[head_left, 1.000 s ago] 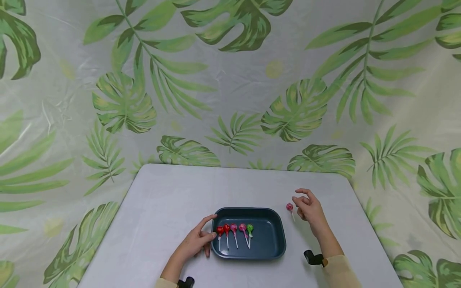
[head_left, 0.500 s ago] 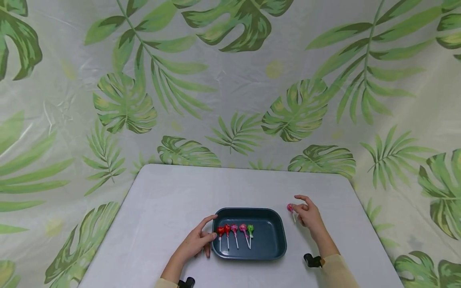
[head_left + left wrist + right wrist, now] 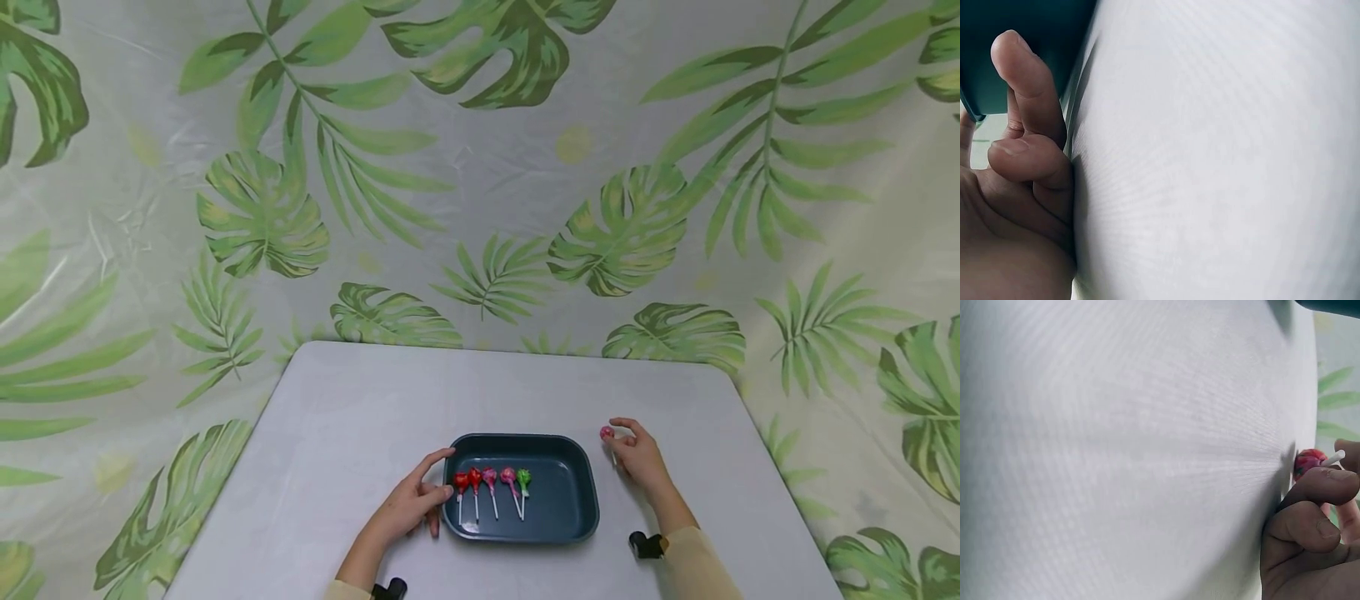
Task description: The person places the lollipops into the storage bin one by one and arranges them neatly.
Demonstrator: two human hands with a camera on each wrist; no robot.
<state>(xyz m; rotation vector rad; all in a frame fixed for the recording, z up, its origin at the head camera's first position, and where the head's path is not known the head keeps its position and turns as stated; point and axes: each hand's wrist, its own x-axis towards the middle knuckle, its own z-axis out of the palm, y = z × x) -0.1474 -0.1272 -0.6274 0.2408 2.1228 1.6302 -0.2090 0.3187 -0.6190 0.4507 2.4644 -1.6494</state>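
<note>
Along the left side of a dark blue-green tray, my left hand rests with fingers spread, the forefinger and thumb at its rim. The left wrist view shows that hand's lower fingers bent beside the tray wall. Right of the tray, my right hand pinches a pink-red lollipop at the table. In the right wrist view the lollipop's wrapped head is low by the table and its white stick tilts up; the fingers partly hide it.
Inside the tray, several lollipops lie side by side: red ones at the left, pink ones in the middle, a green one at the right. A white table holds everything, with a leaf-print curtain behind.
My right hand has come down and left onto the lollipop, its fingers closing around it. My left hand has stayed at the tray, and the lollipops in the tray have not moved.
</note>
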